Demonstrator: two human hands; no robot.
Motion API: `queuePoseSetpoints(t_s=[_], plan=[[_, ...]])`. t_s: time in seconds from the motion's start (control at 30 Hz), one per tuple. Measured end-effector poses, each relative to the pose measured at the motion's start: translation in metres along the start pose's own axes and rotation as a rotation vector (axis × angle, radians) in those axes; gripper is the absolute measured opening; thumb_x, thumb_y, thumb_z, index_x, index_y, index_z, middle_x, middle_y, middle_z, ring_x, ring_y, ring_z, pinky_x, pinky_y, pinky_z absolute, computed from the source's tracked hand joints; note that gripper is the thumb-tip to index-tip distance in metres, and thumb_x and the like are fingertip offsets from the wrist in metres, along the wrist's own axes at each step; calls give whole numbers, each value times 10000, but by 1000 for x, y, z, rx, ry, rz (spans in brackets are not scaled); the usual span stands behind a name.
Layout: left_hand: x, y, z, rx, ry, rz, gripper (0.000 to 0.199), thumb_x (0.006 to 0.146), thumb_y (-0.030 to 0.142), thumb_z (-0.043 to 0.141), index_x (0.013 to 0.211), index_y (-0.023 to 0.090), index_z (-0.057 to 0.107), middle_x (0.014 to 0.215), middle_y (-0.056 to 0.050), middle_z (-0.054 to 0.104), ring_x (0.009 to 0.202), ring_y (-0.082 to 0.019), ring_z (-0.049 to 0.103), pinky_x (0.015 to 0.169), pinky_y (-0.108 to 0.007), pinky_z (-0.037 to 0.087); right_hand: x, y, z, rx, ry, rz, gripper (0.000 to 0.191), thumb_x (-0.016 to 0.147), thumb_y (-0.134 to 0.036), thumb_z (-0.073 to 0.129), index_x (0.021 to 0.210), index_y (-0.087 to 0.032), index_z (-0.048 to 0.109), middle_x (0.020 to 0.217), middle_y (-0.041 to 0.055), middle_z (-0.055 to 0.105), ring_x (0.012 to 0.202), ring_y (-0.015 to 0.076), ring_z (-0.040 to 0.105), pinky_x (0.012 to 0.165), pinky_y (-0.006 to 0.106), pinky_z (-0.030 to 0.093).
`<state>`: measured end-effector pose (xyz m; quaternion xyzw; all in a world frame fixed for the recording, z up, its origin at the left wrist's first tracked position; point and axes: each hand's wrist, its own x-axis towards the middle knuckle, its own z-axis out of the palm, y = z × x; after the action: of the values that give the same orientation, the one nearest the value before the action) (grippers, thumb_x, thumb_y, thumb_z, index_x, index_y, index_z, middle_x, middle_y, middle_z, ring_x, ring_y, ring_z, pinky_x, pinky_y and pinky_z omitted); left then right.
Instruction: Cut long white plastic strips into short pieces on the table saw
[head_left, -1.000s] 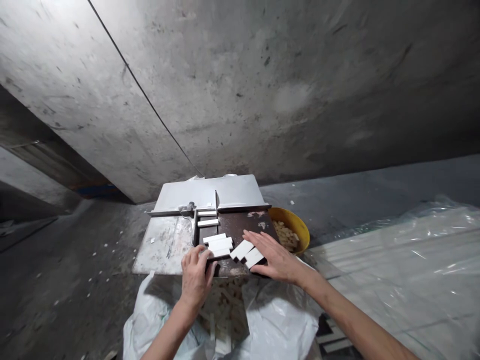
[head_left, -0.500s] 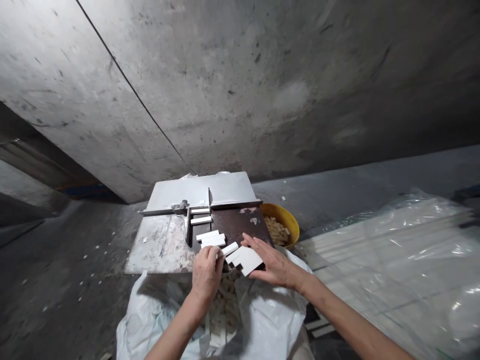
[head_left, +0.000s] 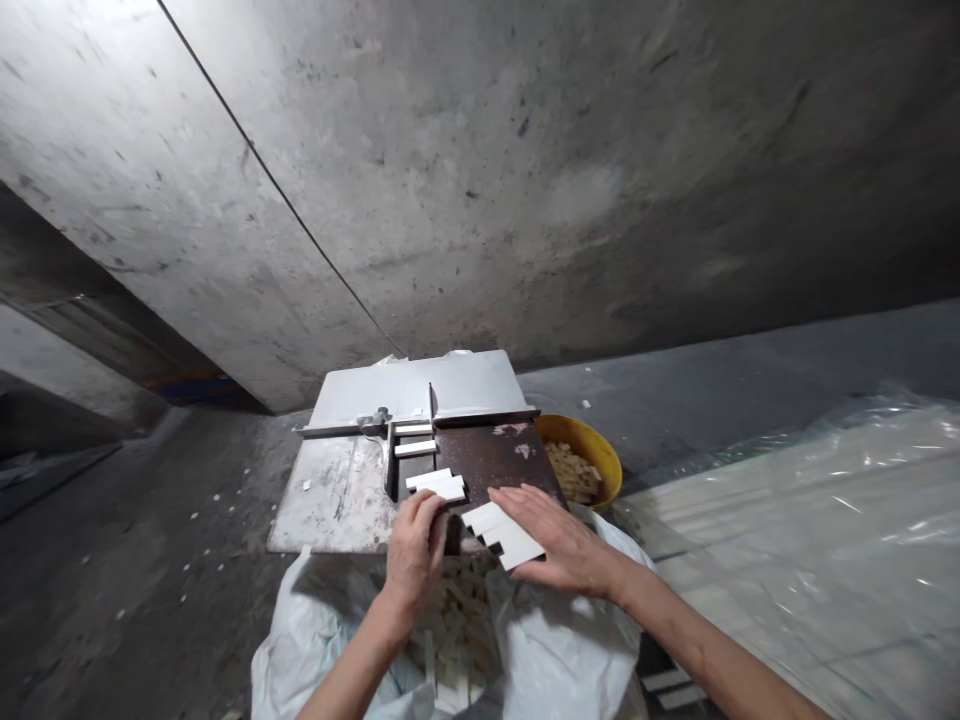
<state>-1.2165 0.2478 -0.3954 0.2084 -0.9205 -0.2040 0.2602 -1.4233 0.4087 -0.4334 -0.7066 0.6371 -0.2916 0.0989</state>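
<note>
My left hand (head_left: 416, 540) has its fingers curled and closed at the near edge of a small row of white strips (head_left: 439, 486), apparently pinching one. The row lies on the dark part of a saw table (head_left: 487, 460). My right hand (head_left: 562, 545) spans a second group of white strips (head_left: 510, 535) at the table's front edge, fingers along the far side and thumb at the near side. These strips lie side by side with staggered left ends. Two more strips (head_left: 415, 449) rest beside the upright blade-like plate (head_left: 431, 402).
A metal fence (head_left: 487, 417) crosses the table. To the right stands a yellow bucket (head_left: 611, 470) of small pieces. White sacking (head_left: 570, 640) with more pieces hangs below the front edge. Plastic-wrapped stacks (head_left: 810, 540) lie at right, and a concrete wall (head_left: 480, 200) rises behind.
The strip between my hands has moved left, away from the right-hand group and up to the left row. My right fingers have come closer together over their strips. The view has shifted slightly.
</note>
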Motion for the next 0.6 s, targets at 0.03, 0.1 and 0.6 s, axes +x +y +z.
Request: queuePoseSetpoints(t_s=[0.03, 0.1, 0.6], plan=[[3, -6, -5, 60, 26, -13, 247, 949, 236, 484, 1191, 217, 524, 1203, -108, 554, 1122, -241, 528, 977, -420, 455, -1, 2, 1, 5, 4, -2, 963, 781, -406, 714, 1541, -225, 151, 1503, 139, 364, 1374, 293, 345, 1152, 526, 239], [11, -15, -13, 168, 18, -21, 369, 901, 284, 587, 1249, 204, 493, 1246, -123, 543, 1148, -278, 506, 979, -467, 435, -1, 4, 2, 15, 15, -7, 958, 779, -417, 713, 1540, -230, 160, 1502, 134, 368, 1374, 296, 345, 1153, 525, 240], [85, -49, -33, 533, -138, 17, 447, 810, 174, 624, 1238, 216, 500, 1312, -103, 542, 1205, -311, 463, 966, -459, 375, 1, 0, -2, 5, 9, 5, 954, 759, -355, 726, 1535, -213, 191, 1486, 139, 393, 1360, 294, 376, 1157, 530, 247]])
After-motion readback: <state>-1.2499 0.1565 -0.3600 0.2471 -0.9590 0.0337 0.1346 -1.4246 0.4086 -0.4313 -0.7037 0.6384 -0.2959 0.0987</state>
